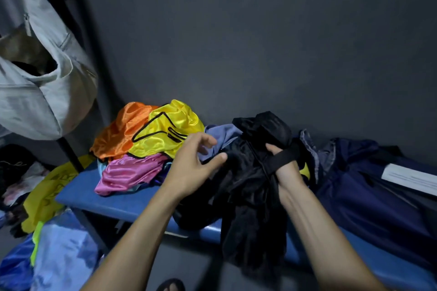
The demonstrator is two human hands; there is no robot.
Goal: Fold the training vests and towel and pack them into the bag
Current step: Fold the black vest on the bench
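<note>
**Black bag in hand, vests piled on the blue worktop**

The right hand point(285, 168) is clenching its grip on the black bag point(250, 186), with a flat black strap point(283, 158) crossing over the back of the hand. The bag is sagging over the front edge of the blue worktop point(99, 198) and hanging down below it. The left hand point(194, 163) is hovering just left of the bag with fingers loosely spread and thumb extended, its grip released; the thumb tip is lying at the bag's dark fabric, though actual contact cannot be judged.

Left of the bag, the vests are lying in a crumpled heap on the worktop: the yellow vest point(170, 130) with black trim on top, the orange vest point(120, 132) further left against the wall, the pink vest point(132, 172) at the front of the heap. Black marks are showing on the yellow vest, too creased to read. A lilac cloth point(222, 134) is lying between the heap and the bag, partly behind the left hand.

Right of the bag, a navy garment point(369, 186) is spreading across the worktop, with a white label point(409, 177) on it whose print is too blurred to read. Far left of the bag, a grey sack point(45, 92) is hanging, and a yellow cloth point(45, 198) with faint, unreadable lettering is lying below the worktop.
</note>
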